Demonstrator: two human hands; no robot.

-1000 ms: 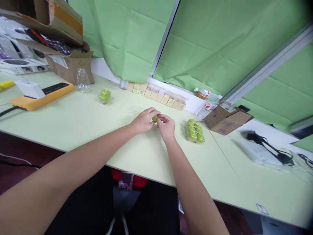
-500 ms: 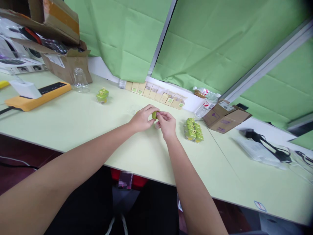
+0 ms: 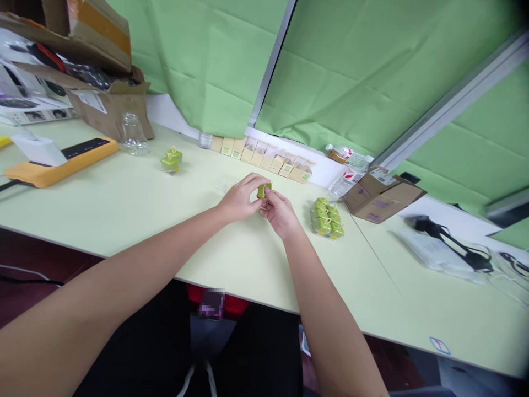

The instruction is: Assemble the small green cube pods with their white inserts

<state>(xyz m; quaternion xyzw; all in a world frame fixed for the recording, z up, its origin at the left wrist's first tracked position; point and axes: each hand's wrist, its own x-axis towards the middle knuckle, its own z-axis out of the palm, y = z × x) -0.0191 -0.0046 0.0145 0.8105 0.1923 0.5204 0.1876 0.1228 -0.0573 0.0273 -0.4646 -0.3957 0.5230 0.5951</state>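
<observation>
Between my two hands, above the middle of the pale table (image 3: pixel 231 242), is a small green box-shaped lid (image 3: pixel 263 191). My left hand (image 3: pixel 242 199) grips it from the left with fingers and thumb. My right hand (image 3: pixel 281 212) pinches it from the right, the thumb lying on its near side. The fingers cover part of the piece. To the right stands a tight group of small clear containers with green lids and yellow loops (image 3: pixel 328 219). More of the same green-lidded containers (image 3: pixel 171 161) stand at the left. A faint clear plastic piece (image 3: pixel 223 184) lies just behind my left hand.
A row of small cardboard boxes (image 3: pixel 260 156) lines the back edge. Plastic bottles (image 3: pixel 347 179) and a cardboard box (image 3: pixel 378 194) stand at back right. At left are a yellow power strip (image 3: pixel 78 161), a clear bottle-shaped piece (image 3: pixel 133 135) and a larger carton (image 3: pixel 109 107).
My right hand has turned around the green lid, its palm side now showing more and its thumb on the near face. My left hand has stayed nearly in place.
</observation>
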